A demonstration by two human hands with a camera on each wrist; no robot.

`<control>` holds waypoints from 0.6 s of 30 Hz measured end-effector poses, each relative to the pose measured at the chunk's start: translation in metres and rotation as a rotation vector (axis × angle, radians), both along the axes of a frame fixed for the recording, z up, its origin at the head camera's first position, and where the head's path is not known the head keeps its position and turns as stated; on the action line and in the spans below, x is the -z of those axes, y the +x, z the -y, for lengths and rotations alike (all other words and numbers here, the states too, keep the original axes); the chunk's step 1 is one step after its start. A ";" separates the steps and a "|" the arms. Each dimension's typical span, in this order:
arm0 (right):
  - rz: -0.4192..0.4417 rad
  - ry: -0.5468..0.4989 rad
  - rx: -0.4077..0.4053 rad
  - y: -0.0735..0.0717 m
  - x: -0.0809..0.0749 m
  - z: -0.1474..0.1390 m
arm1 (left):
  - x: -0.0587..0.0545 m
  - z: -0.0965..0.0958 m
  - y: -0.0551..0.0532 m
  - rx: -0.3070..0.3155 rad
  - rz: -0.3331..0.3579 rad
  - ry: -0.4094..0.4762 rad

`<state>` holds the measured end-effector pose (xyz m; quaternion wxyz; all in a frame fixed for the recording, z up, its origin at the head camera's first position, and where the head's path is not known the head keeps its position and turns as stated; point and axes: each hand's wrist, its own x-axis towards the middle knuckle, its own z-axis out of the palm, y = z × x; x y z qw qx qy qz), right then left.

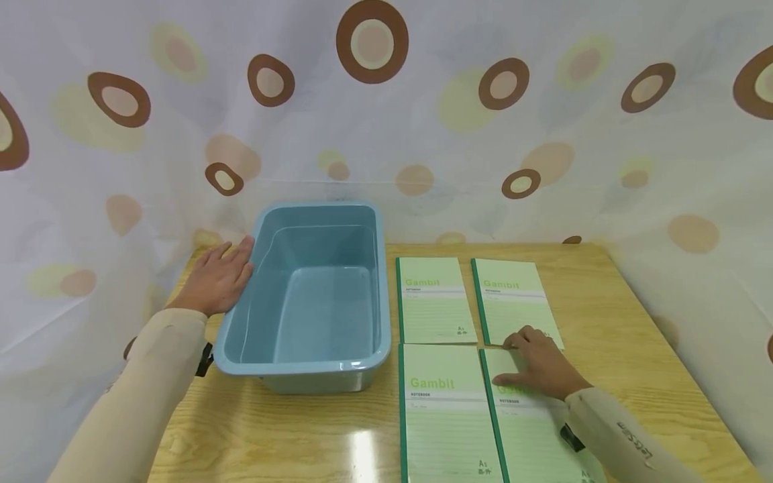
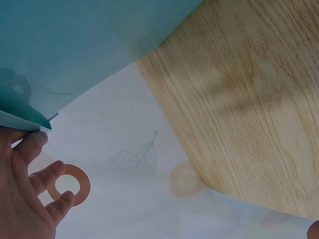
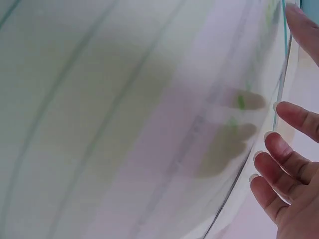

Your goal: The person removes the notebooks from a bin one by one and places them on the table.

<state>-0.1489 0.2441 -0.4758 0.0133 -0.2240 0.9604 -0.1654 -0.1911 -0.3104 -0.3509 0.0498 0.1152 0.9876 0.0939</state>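
A light blue plastic basin (image 1: 326, 315) stands on the left of the table. My left hand (image 1: 220, 278) rests against its left rim with the fingers spread; the left wrist view also shows this hand (image 2: 30, 184) beside the basin's edge. Pale green "Gambit" notebooks with dark green spines lie to the basin's right in two rows. Over the top part of the near right notebook (image 1: 531, 429) is my right hand (image 1: 537, 365), its fingers close to the upper edge. In the right wrist view these fingers (image 3: 284, 149) are extended beside the notebook's cover (image 3: 124, 124).
Left of the near right notebook lies another notebook (image 1: 447, 422). Behind them are a far left notebook (image 1: 435, 308) and a far right one (image 1: 513, 308). A patterned white cloth (image 1: 423, 134) surrounds the wooden table (image 1: 640, 376) at the back and sides.
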 end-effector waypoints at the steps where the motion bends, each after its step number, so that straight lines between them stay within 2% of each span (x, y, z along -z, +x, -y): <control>1: -0.004 -0.013 0.001 0.000 0.000 0.000 | 0.000 0.000 0.000 0.002 -0.002 -0.002; 4: -0.012 -0.034 0.018 -0.001 0.000 -0.002 | 0.000 0.001 0.001 0.016 -0.026 -0.019; 10: 0.008 -0.068 0.086 -0.008 -0.009 -0.003 | -0.002 0.003 0.002 0.038 -0.127 -0.060; 15: -0.011 -0.093 0.112 -0.015 -0.025 0.002 | -0.002 0.006 0.003 0.016 -0.150 0.053; 18: -0.028 -0.099 0.131 -0.016 -0.039 0.007 | -0.008 0.004 0.006 0.016 -0.147 0.105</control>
